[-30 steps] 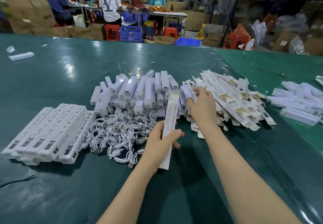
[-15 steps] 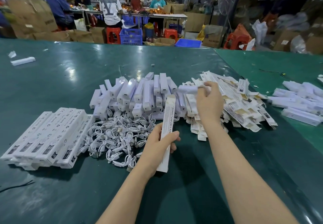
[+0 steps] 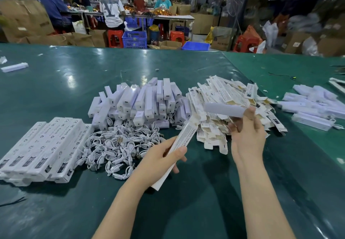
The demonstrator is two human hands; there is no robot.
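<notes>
A long white carton (image 3: 183, 138) lies tilted at frame centre, the left hand (image 3: 158, 162) curled round its lower half. Just right, the right hand (image 3: 248, 136) pinches one end of a white bar-shaped device (image 3: 224, 109) above the flat-carton pile (image 3: 214, 134).

Heads up: the white bar (image 3: 223, 109) in your right hand (image 3: 248, 138) is smeared by motion blur, so you can't make out any detail on it, and your fingers cover its right tip. Your left hand (image 3: 158, 162) wraps the middle of the long carton (image 3: 183, 138), so its lettering disappears under your thumb. The row of packed boxes (image 3: 43, 149) runs off the left edge. Print on the flat cartons (image 3: 224, 97) is too small to read, same with the plugs in the cable tangle (image 3: 119, 145).
</notes>
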